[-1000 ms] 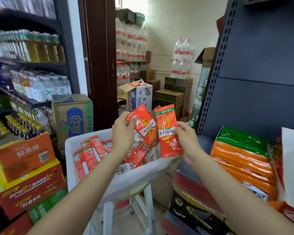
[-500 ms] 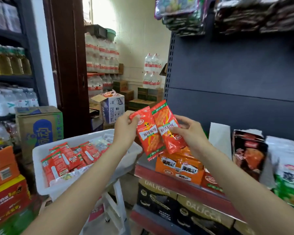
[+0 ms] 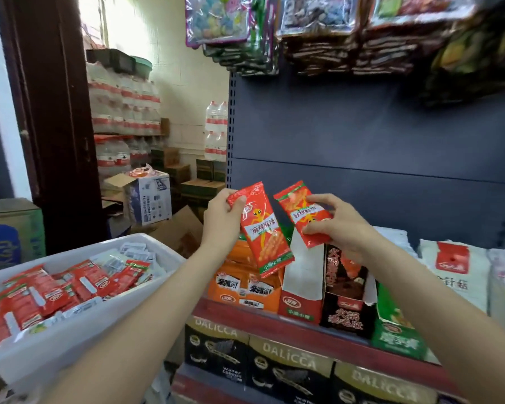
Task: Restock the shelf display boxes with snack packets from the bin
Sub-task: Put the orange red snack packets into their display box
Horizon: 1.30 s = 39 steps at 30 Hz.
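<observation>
My left hand [image 3: 221, 223] grips a red snack packet [image 3: 264, 228] by its top corner, and it hangs tilted over the shelf. A second red packet [image 3: 301, 212] is held in my right hand [image 3: 337, 225], just right of the first. Both are above the open red display box [image 3: 302, 279] with white flaps on the shelf. The white bin [image 3: 146, 290] at lower left holds several more red packets [image 3: 56, 287].
An orange display box [image 3: 242, 287] stands left of the red one, a black box [image 3: 346, 298] and a green box [image 3: 397, 330] to its right. White bags [image 3: 452, 272] fill the shelf's right end. Hanging packs [image 3: 318, 33] overhang from above. Black cartons [image 3: 289, 368] sit below.
My view swung right from the bin to the shelf. Both hands carried the two packets over to the display boxes, and the packets have now separated from each other.
</observation>
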Each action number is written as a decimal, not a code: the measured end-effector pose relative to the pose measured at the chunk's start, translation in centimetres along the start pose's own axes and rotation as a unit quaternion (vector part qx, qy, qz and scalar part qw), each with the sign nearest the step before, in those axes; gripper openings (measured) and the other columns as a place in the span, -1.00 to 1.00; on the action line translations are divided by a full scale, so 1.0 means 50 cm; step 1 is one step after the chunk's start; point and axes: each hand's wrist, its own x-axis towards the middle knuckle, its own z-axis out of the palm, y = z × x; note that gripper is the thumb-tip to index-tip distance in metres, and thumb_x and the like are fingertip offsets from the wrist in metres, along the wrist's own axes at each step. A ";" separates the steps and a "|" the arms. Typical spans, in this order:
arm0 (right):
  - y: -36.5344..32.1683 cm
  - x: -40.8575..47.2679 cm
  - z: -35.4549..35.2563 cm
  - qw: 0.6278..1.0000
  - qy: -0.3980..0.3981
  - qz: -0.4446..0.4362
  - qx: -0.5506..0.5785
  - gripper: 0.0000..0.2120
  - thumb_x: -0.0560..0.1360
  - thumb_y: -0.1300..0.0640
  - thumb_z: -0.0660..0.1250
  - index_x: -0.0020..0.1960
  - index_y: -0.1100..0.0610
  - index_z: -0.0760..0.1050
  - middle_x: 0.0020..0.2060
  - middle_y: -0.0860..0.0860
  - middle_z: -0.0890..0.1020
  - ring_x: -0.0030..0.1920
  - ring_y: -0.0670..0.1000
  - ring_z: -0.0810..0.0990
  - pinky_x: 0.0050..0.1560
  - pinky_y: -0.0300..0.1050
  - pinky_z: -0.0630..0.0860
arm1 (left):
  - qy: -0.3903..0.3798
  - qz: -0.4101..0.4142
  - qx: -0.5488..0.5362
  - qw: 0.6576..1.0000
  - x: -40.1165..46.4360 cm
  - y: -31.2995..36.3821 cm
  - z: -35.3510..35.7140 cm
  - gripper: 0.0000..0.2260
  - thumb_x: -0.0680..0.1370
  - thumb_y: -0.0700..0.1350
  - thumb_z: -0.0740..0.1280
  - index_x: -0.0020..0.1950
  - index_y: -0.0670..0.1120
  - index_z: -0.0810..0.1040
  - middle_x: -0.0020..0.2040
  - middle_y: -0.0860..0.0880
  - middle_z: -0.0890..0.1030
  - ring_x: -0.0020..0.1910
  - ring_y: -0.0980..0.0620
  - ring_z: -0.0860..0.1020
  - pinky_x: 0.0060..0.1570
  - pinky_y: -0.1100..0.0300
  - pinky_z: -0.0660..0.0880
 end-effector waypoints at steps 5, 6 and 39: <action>-0.012 0.010 -0.061 0.968 0.117 -0.072 -0.210 -0.41 0.30 0.25 0.54 0.20 0.07 0.31 -0.05 0.04 0.52 -0.12 0.02 0.54 -0.29 -0.21 0.45 | 0.018 0.029 0.006 0.999 0.014 0.025 0.048 -0.88 0.61 -0.01 0.20 0.07 -0.04 0.39 -0.05 0.01 0.56 -0.08 0.12 0.56 -0.14 0.28 0.51; -0.015 0.015 -0.072 0.964 0.137 -0.084 -0.212 -0.44 0.30 0.24 0.53 0.18 0.10 0.31 -0.06 0.03 0.51 -0.13 0.00 0.52 -0.33 -0.26 0.42 | 0.020 0.035 0.010 0.999 0.017 0.031 0.057 -0.88 0.61 -0.02 0.20 0.06 -0.04 0.39 -0.05 0.02 0.55 -0.09 0.14 0.54 -0.18 0.32 0.48; 0.062 0.247 -0.108 0.920 0.029 -0.127 -0.369 -0.83 0.52 0.26 0.33 0.11 0.22 0.54 0.06 0.13 0.61 0.05 0.08 0.58 -0.07 -0.14 0.50 | -0.054 0.051 -0.017 0.997 0.155 -0.010 0.177 -0.87 0.60 -0.04 0.22 0.09 -0.04 0.39 0.08 -0.02 0.56 0.04 0.06 0.57 -0.13 0.17 0.59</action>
